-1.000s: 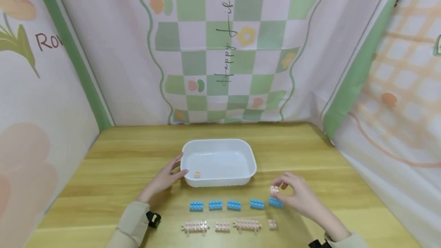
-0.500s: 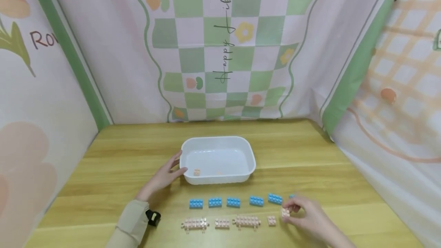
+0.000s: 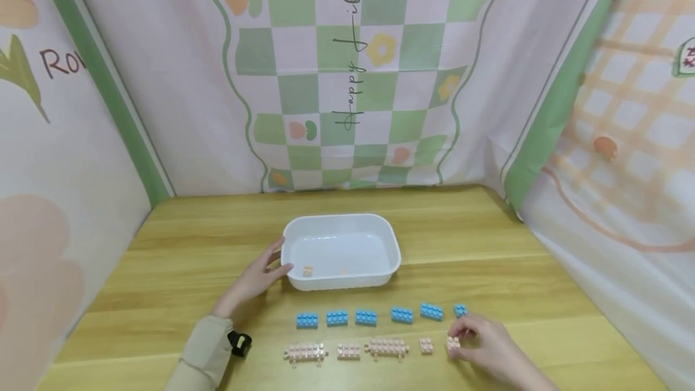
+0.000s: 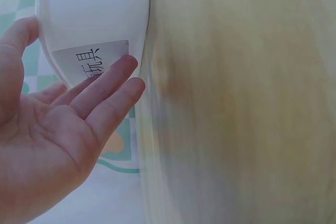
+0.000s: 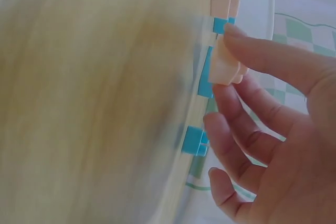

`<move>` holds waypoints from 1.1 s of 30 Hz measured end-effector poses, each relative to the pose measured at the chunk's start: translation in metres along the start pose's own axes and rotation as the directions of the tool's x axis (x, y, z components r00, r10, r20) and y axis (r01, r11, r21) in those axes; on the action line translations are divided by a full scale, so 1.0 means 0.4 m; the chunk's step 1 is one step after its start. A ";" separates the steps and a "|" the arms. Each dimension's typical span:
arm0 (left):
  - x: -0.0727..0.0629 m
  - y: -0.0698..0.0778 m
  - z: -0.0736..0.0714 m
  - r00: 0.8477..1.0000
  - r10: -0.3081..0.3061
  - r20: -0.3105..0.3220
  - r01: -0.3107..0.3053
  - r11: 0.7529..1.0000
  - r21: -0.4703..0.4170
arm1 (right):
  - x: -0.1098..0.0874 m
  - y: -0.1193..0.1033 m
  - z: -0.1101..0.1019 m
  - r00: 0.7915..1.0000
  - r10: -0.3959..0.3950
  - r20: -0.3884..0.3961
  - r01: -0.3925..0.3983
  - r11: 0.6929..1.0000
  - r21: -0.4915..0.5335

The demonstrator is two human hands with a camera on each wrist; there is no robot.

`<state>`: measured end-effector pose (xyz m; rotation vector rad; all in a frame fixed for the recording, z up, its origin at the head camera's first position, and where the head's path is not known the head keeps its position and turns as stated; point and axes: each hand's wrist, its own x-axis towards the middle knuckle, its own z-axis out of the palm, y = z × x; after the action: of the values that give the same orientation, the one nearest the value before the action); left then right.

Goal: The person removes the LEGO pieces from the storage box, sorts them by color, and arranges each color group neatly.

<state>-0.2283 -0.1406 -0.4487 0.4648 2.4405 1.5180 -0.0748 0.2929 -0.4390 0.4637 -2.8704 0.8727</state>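
My left hand rests at the left end of the white plastic bin, its thumb at the rim. In the left wrist view, its mostly straight fingers touch the wall by a printed label. My right hand pinches a small pink toy brick between thumb and fingers, low over the table at the right end of the pink row. Left of it lies another small pink brick. A small blue brick sits just beyond the right fingers.
Several blue eight-stud bricks form a row before the bin. Nearer lie a pink brick and two long pink pieces with side pegs. Inside the bin is a small pale-orange piece. Patterned curtains surround the table.
My right hand has carried the small pink brick right and nearer, from beside the blue row to the end of the pink row. The left hand stays at the bin.
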 end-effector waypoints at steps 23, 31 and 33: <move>-0.005 0.001 -0.004 1.000 -0.015 -0.007 0.015 0.999 -0.039 | 0.009 -0.015 0.000 0.991 0.111 0.075 -0.095 0.976 -0.194; -0.007 0.003 -0.001 1.000 -0.012 -0.016 0.012 0.999 -0.031 | 0.010 -0.039 -0.044 0.995 0.073 0.075 -0.057 0.978 -0.201; -0.007 0.004 0.001 1.000 -0.011 -0.019 0.010 0.999 -0.031 | 0.017 -0.041 -0.054 1.000 -0.014 0.020 0.018 0.978 -0.207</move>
<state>-0.2255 -0.1408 -0.4474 0.4328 2.4264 1.5605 -0.0758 0.2901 -0.4112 0.4723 -2.9268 0.5598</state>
